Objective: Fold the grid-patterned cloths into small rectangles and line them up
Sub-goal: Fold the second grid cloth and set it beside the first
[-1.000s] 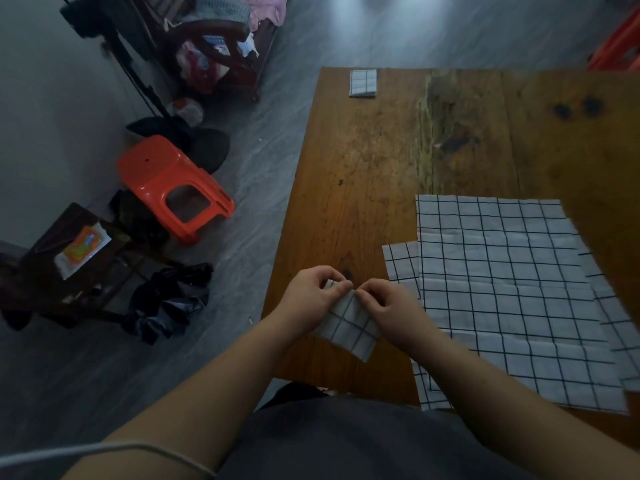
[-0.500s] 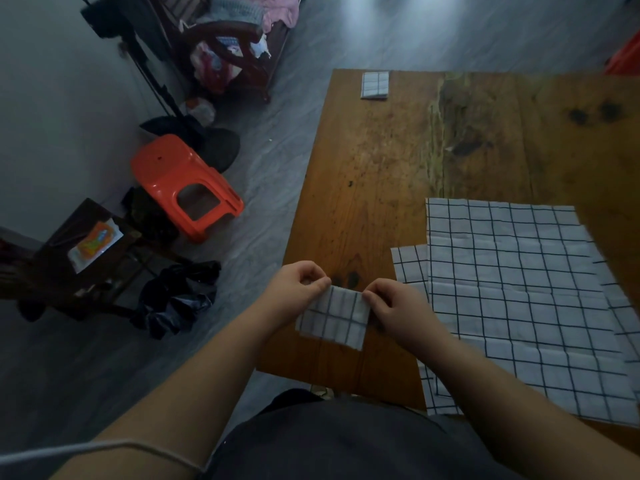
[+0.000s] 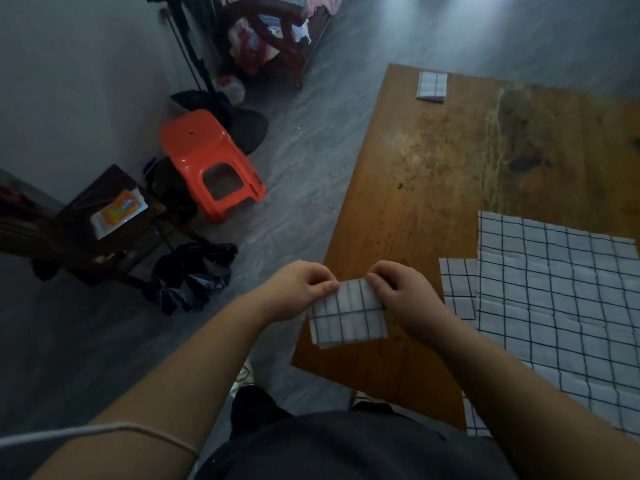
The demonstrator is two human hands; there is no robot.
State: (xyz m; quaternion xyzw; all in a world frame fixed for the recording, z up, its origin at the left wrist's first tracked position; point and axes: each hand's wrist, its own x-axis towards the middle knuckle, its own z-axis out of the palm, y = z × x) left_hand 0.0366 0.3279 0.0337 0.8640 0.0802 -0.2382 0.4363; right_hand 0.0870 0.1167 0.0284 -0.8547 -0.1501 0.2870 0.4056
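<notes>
Off on the far left, an orange stool [image 3: 207, 161] sits on the floor, well apart from the work and no part of it. Moving in, the left hand [image 3: 298, 292] pinches the top left corner of the small folded cloth [image 3: 348, 315], fingers [image 3: 323, 288] curled tight on the edge. That grip looks meant to keep the layers from springing open. The cloth itself hangs over the near left corner of the wooden surface [image 3: 433, 168]; whether its lower edge touches the wood, I cannot tell. On its other top corner the right hand [image 3: 405, 296] mirrors the pinch, so the two hands stretch the top edge taut, probably squaring it up. Folding on this one seems about done, with placing to come. Far up the surface, one finished rectangle [image 3: 431, 85] lies by the far left corner, likely the start of the row this piece should join. To the right, the unfolded cloths [image 3: 554, 306] lie spread flat and overlapping, within easy reach of the right hand.
</notes>
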